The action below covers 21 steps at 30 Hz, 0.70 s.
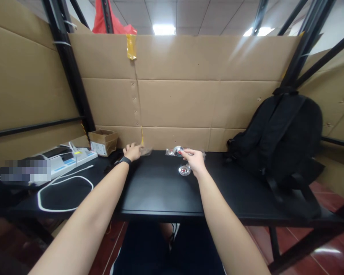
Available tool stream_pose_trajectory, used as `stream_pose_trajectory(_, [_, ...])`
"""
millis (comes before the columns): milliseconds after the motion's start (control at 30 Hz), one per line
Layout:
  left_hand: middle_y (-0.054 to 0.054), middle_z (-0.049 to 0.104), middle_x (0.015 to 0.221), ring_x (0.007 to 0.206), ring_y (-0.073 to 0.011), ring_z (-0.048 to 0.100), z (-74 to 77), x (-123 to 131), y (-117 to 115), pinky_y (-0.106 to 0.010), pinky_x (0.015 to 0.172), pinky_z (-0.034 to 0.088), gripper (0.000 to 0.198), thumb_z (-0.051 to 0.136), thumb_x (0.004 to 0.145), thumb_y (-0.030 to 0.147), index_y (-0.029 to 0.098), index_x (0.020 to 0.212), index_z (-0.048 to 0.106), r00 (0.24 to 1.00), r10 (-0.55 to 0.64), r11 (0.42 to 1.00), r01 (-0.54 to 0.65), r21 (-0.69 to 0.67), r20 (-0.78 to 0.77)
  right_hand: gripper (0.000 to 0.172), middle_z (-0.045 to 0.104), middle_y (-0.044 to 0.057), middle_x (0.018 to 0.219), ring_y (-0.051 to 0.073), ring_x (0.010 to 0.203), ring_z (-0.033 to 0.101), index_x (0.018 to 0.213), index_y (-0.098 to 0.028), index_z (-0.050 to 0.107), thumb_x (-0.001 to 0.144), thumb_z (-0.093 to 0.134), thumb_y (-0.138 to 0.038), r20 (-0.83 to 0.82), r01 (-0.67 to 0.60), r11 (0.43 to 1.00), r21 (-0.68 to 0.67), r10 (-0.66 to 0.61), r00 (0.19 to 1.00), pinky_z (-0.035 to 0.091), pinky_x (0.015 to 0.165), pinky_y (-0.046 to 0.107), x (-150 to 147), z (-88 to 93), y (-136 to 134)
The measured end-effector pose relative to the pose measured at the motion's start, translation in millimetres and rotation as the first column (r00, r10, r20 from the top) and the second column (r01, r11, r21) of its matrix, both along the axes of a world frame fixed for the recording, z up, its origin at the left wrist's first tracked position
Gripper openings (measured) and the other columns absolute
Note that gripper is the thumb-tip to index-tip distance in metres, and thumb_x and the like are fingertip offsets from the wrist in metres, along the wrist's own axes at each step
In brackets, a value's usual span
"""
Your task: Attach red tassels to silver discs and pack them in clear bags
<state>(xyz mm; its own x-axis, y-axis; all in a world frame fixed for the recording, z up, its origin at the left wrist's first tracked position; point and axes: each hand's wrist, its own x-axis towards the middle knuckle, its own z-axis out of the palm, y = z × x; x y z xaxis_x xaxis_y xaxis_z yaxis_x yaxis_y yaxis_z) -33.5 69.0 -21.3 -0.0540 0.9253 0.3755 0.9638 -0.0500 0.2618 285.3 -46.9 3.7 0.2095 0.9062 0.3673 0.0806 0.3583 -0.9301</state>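
My right hand [195, 161] pinches a small shiny round metal piece [178, 150] with a red spot near my fingertips. Just below it on the black table [160, 194] lies another round silver piece [184, 170] with a red centre. Clear plastic packaging [169, 152] shows beside and behind my right hand. My left hand [132, 151], with a black band at the wrist, reaches to the back left of the table, its fingers apart next to a crumpled clear plastic bag [146, 151]. Whether it touches the bag is unclear.
An open cardboard box [103, 142] stands at the back left, near a white power strip [80, 157] and a looped white cable [39, 196]. A black backpack [286, 130] sits on the right. Cardboard panels [177, 103] close off the back.
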Motion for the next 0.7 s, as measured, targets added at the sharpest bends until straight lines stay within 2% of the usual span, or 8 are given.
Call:
stream_pose_trajectory(100, [-0.012, 0.045, 0.146, 0.133, -0.0382, 0.035, 10.1, 16.9, -15.4, -0.056, 0.101, 0.033, 0.041, 0.054, 0.084, 0.029, 0.031, 0.124, 0.063, 0.999, -0.03, 0.978, 0.022, 0.209, 0.032, 0.039, 0.075, 0.011, 0.077, 0.018, 0.062, 0.064, 0.083, -0.01, 0.079, 0.061, 0.083, -0.042, 0.231, -0.041, 0.995, -0.089, 0.06, 0.971, 0.047, 0.055, 0.027, 23.5, 13.8, -3.7])
stream_pose_trajectory(200, [-0.011, 0.054, 0.137, 0.128, -0.0347, 0.043, 18.0, 51.1, -35.4, -0.053, 0.103, 0.035, 0.036, 0.053, 0.084, 0.025, 0.026, 0.118, 0.064, 0.971, -0.226, 0.935, 0.196, 0.296, 0.071, 0.028, 0.075, 0.008, 0.073, 0.017, 0.063, 0.063, 0.079, -0.012, 0.08, 0.063, 0.082, -0.036, 0.468, -0.026, 0.992, -0.124, 0.082, 0.88, 0.044, 0.056, 0.026, 44.5, 25.2, -2.8])
stream_pose_trajectory(233, [-0.01, 0.059, 0.129, 0.122, -0.0316, 0.05, 19.3, 65.9, -42.4, -0.049, 0.103, 0.038, 0.034, 0.053, 0.084, 0.024, 0.025, 0.117, 0.064, 0.93, -0.358, 0.907, 0.324, 0.269, 0.087, 0.024, 0.075, 0.007, 0.073, 0.018, 0.064, 0.063, 0.077, -0.013, 0.08, 0.063, 0.082, -0.033, 0.519, -0.012, 0.99, -0.139, 0.083, 0.851, 0.044, 0.058, 0.026, 51.0, 27.0, -0.7])
stream_pose_trajectory(300, [-0.009, 0.066, 0.12, 0.11, -0.025, 0.059, 19.2, 97.7, -56.4, -0.04, 0.099, 0.045, 0.036, 0.056, 0.083, 0.024, 0.022, 0.119, 0.062, 0.757, -0.63, 0.775, 0.599, 0.201, 0.173, 0.019, 0.075, 0.006, 0.072, 0.018, 0.066, 0.064, 0.074, -0.014, 0.081, 0.064, 0.08, -0.029, 0.576, 0.014, 0.982, -0.187, 0.098, 0.811, 0.044, 0.061, 0.026, 64.2, 26.9, 5.3])
stream_pose_trajectory(367, [-0.009, 0.066, 0.121, 0.104, -0.0227, 0.063, 15.7, 128.2, -70.1, -0.035, 0.094, 0.049, 0.04, 0.059, 0.083, 0.03, 0.021, 0.122, 0.06, 0.624, -0.731, 0.677, 0.715, 0.174, 0.277, 0.015, 0.076, 0.006, 0.073, 0.019, 0.068, 0.065, 0.073, -0.014, 0.081, 0.064, 0.079, -0.026, 0.594, 0.04, 0.972, -0.231, 0.108, 0.797, 0.045, 0.064, 0.026, 78.0, 22.1, 11.5])
stream_pose_trajectory(433, [-0.01, 0.065, 0.123, 0.108, -0.0247, 0.062, 10.1, 152.1, -83.4, -0.036, 0.093, 0.049, 0.045, 0.063, 0.083, 0.036, 0.021, 0.125, 0.059, 0.584, -0.765, 0.632, 0.761, 0.144, 0.271, 0.012, 0.076, 0.006, 0.072, 0.019, 0.068, 0.065, 0.071, -0.015, 0.08, 0.064, 0.078, -0.025, 0.61, 0.064, 0.968, -0.244, 0.102, 0.786, 0.046, 0.065, 0.026, 91.0, 14.1, 15.4])
stream_pose_trajectory(567, [-0.01, 0.062, 0.13, 0.12, -0.0317, 0.054, -1.0, 170.6, -104.2, -0.048, 0.101, 0.041, 0.051, 0.059, 0.086, 0.051, 0.026, 0.13, 0.056, 0.66, -0.743, 0.668, 0.74, 0.078, 0.111, 0.01, 0.073, 0.005, 0.063, 0.017, 0.058, 0.064, 0.069, -0.016, 0.08, 0.069, 0.075, -0.025, 0.673, 0.047, 0.963, -0.265, 0.15, 0.724, 0.046, 0.062, 0.026, 104.9, -2.3, 14.5])
stream_pose_trajectory(700, [-0.007, 0.062, 0.13, 0.121, -0.0305, 0.052, -6.1, 156.6, -105.6, -0.05, 0.101, 0.038, 0.043, 0.044, 0.094, 0.054, 0.031, 0.126, 0.059, 0.71, -0.702, 0.711, 0.703, -0.002, 0.043, 0.014, 0.071, 0.004, 0.057, 0.016, 0.051, 0.063, 0.07, -0.018, 0.079, 0.073, 0.073, -0.03, 0.764, 0.079, 0.966, -0.247, 0.143, 0.63, 0.045, 0.058, 0.025, 99.6, -6.5, 11.6])
